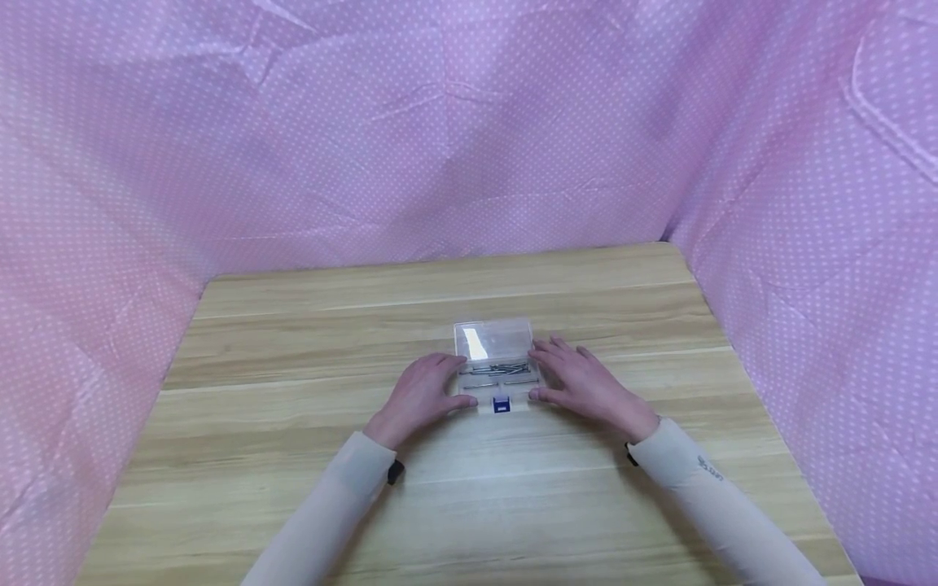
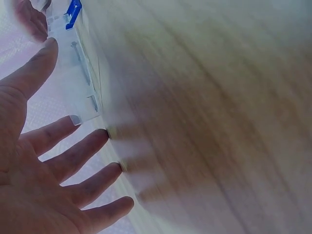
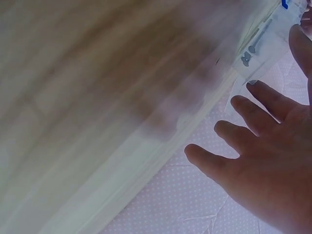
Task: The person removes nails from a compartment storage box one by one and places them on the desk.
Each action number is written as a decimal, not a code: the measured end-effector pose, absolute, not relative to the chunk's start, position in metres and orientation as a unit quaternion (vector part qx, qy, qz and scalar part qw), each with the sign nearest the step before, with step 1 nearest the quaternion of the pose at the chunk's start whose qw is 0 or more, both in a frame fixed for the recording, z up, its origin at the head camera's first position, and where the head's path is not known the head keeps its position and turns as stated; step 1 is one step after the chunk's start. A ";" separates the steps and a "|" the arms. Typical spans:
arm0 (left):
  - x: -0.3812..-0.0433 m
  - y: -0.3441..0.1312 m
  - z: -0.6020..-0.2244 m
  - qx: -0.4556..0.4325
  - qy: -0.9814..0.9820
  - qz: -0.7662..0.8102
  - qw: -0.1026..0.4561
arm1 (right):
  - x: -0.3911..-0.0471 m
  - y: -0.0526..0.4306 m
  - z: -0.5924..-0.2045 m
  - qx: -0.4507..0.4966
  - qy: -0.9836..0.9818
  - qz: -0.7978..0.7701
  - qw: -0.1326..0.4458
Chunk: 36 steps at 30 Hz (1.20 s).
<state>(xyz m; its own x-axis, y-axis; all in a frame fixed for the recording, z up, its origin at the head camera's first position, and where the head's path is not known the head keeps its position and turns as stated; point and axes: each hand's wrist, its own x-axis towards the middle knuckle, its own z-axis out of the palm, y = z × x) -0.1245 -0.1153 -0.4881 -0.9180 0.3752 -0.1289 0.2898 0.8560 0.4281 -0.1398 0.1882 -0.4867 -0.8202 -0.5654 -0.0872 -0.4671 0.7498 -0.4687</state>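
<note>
A clear plastic box (image 1: 484,387) lies on the wooden table with its transparent lid (image 1: 506,335) raised and laid back. Inside are several grey metal screws or nails (image 1: 506,369); a blue latch (image 1: 501,404) marks the front edge. At the box's left end is my left hand (image 1: 423,387), thumb at the front wall and index fingertip by the end corner, other fingers spread. My right hand (image 1: 582,383) mirrors it at the right end, thumb toward the front, index fingertip (image 3: 252,83) by the end corner. In both wrist views the fingers look mostly straight.
The wooden table (image 1: 293,342) extends around the box on all sides. Pink dotted cloth (image 1: 440,163) hangs behind it and along both sides. Each wrist wears a dark strap, seen at the left cuff (image 1: 359,456) and the right cuff (image 1: 659,452).
</note>
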 end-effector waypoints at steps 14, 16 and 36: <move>-0.127 -0.118 -0.488 0.143 0.950 0.248 0.124 | -0.142 0.185 -0.483 -0.276 0.933 -0.210 0.096; -0.126 -0.117 -0.489 0.139 0.948 0.257 0.124 | -0.142 0.185 -0.482 -0.273 0.934 -0.209 0.095; -0.121 -0.114 -0.493 0.117 0.943 0.279 0.135 | -0.148 0.168 -0.479 -0.312 0.915 -0.255 -0.011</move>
